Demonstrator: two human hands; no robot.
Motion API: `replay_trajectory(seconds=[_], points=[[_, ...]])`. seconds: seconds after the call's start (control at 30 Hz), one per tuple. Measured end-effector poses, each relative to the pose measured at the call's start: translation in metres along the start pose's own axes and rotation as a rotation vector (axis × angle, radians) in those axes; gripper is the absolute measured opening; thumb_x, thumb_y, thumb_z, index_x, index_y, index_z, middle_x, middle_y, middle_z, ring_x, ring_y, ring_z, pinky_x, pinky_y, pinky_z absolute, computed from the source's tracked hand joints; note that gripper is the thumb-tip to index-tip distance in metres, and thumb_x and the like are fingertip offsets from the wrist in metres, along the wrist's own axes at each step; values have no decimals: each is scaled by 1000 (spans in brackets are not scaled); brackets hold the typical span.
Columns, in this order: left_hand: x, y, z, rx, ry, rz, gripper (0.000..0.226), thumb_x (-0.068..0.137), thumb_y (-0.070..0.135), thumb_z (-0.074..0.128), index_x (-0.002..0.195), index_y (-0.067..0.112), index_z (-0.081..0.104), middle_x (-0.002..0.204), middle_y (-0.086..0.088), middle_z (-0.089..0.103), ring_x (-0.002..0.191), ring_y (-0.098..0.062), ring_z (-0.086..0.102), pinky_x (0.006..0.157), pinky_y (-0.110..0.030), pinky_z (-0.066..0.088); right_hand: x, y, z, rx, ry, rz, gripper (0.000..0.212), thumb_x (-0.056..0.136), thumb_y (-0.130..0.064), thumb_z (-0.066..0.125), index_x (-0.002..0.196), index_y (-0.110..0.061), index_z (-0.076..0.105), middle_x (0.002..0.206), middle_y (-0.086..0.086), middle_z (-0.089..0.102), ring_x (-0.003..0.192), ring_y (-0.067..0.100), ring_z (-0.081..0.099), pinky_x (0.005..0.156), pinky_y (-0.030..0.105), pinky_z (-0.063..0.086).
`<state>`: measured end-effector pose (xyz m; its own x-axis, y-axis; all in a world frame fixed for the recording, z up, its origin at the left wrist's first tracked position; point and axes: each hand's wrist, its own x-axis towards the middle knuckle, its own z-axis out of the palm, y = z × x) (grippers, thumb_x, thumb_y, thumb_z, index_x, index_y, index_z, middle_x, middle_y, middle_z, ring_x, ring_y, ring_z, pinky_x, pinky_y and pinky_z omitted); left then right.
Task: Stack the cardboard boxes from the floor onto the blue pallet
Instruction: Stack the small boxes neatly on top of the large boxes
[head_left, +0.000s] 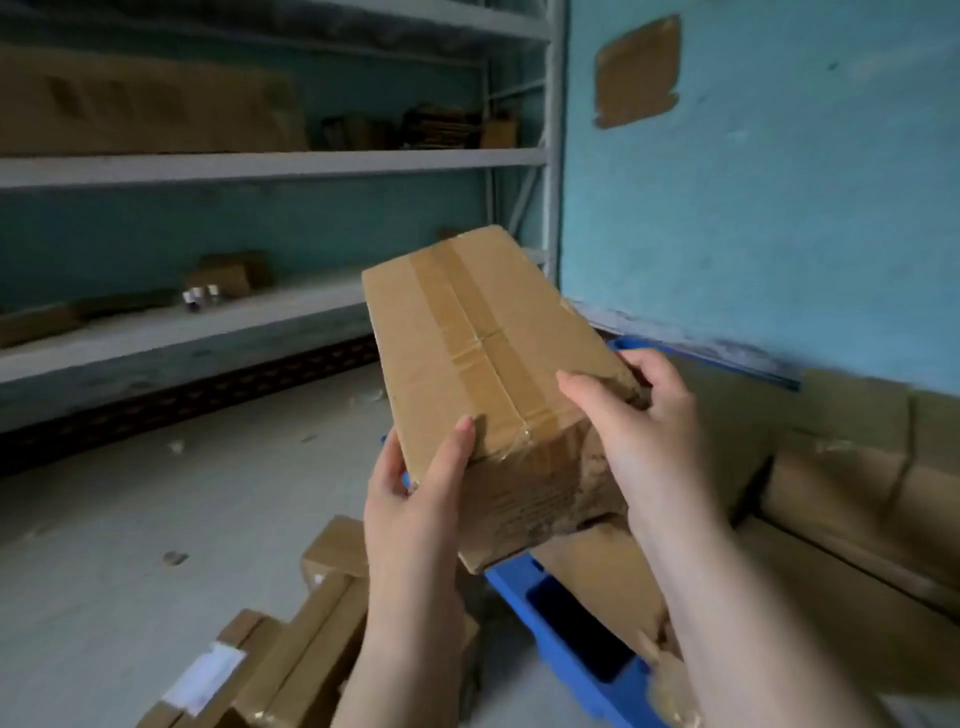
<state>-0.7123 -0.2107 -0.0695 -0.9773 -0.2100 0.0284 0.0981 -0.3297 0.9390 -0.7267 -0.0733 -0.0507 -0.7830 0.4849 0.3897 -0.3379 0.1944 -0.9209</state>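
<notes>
More boxes (291, 639) wait on the floor (104, 519), near left. Left hand (415, 499) and right hand (639, 441) have fingers clamped on a taped box (483, 353), held tilted in the air above the blue pallet (566, 639), probably for carrying across. Boxes on the pallet (857, 493) sit right.

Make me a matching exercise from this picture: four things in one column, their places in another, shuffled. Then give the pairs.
Things:
1. taped box
2. blue pallet
3. labelled box
4. brown patch

Places:
A. on the turquoise wall
B. on the floor, lower left
C. held in the left hand and right hand
D. under the boxes at right

Pairs: 1-C, 2-D, 3-B, 4-A
</notes>
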Motion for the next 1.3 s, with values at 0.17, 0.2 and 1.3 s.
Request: replay_trajectory(seconds=[0.17,0.2,1.3], points=[[-31,-24,96,-17,-173,-37,34,66,46,71,99,39,65,88,19,72,79,0,67,64,-23,49,27,1,-101,-42,204,-31,37,51,-52,67,83,-36,60,74,-15,70,67,7,65,60,28,48],[-38,-28,110,-16,-216,-30,33,65,48,72,97,41,66,91,18,72,82,-1,66,67,-25,49,29,2,-118,-41,245,-31,35,51,-50,67,82,-35,61,73,-13,70,68,8,66,61,28,48],[-183,-247,182,289,-679,-897,81,33,33,84,103,13,50,104,-13,64,93,-35,66,80,-47,56,-21,48,-330,-1090,-432,60,83,62,-57,68,121,-65,11,123,-38,23,116,-4,19,99,29,29]])
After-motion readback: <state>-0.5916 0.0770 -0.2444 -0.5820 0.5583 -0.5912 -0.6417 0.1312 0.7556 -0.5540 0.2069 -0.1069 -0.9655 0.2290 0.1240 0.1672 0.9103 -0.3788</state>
